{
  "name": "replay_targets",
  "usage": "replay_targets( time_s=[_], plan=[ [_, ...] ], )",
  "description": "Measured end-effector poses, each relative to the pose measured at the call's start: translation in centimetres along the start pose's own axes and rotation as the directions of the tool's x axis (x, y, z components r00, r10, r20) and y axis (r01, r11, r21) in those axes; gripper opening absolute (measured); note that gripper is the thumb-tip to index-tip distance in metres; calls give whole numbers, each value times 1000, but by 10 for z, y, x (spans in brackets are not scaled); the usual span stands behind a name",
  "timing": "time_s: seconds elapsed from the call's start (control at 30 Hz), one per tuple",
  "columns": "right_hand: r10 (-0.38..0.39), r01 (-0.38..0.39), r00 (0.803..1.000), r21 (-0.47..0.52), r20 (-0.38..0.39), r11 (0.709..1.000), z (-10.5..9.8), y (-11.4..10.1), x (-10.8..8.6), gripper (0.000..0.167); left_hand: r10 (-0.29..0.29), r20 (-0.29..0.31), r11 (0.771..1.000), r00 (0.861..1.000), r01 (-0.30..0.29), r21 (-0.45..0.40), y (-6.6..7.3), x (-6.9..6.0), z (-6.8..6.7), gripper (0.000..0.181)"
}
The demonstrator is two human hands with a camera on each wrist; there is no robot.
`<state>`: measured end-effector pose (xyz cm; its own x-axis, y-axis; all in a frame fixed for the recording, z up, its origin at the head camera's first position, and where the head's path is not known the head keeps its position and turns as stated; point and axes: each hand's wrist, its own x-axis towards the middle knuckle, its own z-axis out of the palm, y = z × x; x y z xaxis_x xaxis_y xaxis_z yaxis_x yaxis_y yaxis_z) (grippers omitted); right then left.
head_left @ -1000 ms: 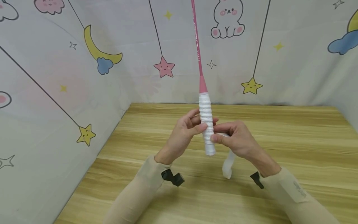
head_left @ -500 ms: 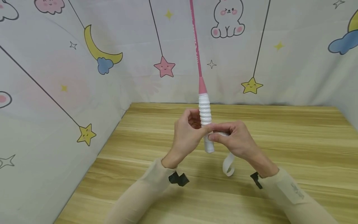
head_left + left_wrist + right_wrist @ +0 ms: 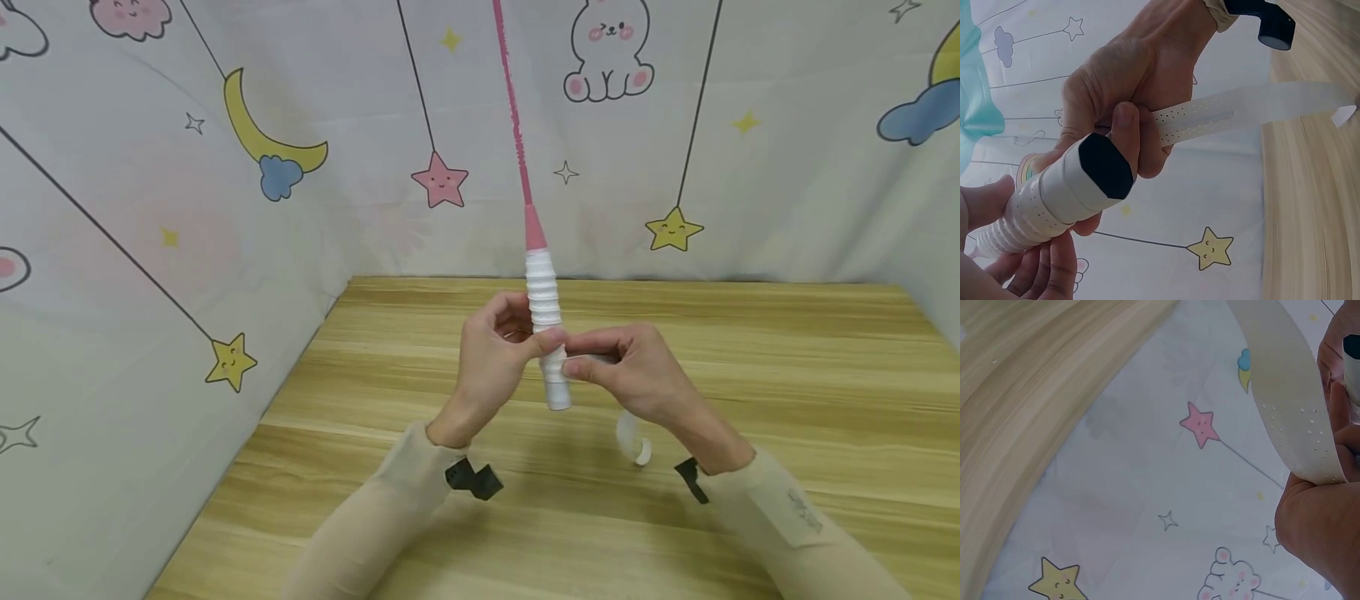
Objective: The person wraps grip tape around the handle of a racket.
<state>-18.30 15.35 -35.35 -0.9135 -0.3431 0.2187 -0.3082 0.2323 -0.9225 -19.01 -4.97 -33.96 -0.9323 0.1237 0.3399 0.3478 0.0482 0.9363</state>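
Observation:
A badminton racket with a pink shaft (image 3: 517, 125) stands upright, tilted slightly left, its head out of view. White ridged grip tape wraps most of its handle (image 3: 543, 292); the butt end cap (image 3: 1107, 166) looks dark in the left wrist view. My left hand (image 3: 491, 350) holds the handle, thumb in front and fingers behind. With thumb and fingers, my right hand (image 3: 637, 371) pinches the perforated loose end of the grip tape (image 3: 1197, 119) close beside the lower handle. The tape's tail hangs below that hand, curling at its tip.
Below both hands lies a wood-grain table (image 3: 562, 525). A white cloth backdrop (image 3: 495, 225) printed with stars, moons and a rabbit stands behind and at the left. Dark wrist cameras (image 3: 474, 479) are strapped over beige sleeves.
The racket has tilted further left, its handle shifting slightly left. My left thumb moved down the handle. The hanging tape tail swung right and now curls higher.

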Motion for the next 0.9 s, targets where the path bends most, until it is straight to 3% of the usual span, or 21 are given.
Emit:
replay_targets(
  time_s=[0.2, 0.47, 0.67, 0.9],
  plan=[
    [2, -1, 1000, 11, -2, 1000, 0, 0, 0, 28, -31, 10, 997, 999, 31, -67, 1, -1, -2, 29],
    [29, -28, 1000, 16, -8, 999, 0, -2, 0, 24, -113, 28, 981, 993, 116, -154, 2, 0, -4, 27],
    [68, -68, 998, 2, -16, 998, 0, -1, 1, 24, -110, 79, 973, 991, 123, -195, 1, 0, -6, 33],
    [60, -60, 998, 30, 13, 998, -1, 3, 4, 29, -106, 135, 968, 985, 133, -211, 3, 0, -6, 37]
  ],
)
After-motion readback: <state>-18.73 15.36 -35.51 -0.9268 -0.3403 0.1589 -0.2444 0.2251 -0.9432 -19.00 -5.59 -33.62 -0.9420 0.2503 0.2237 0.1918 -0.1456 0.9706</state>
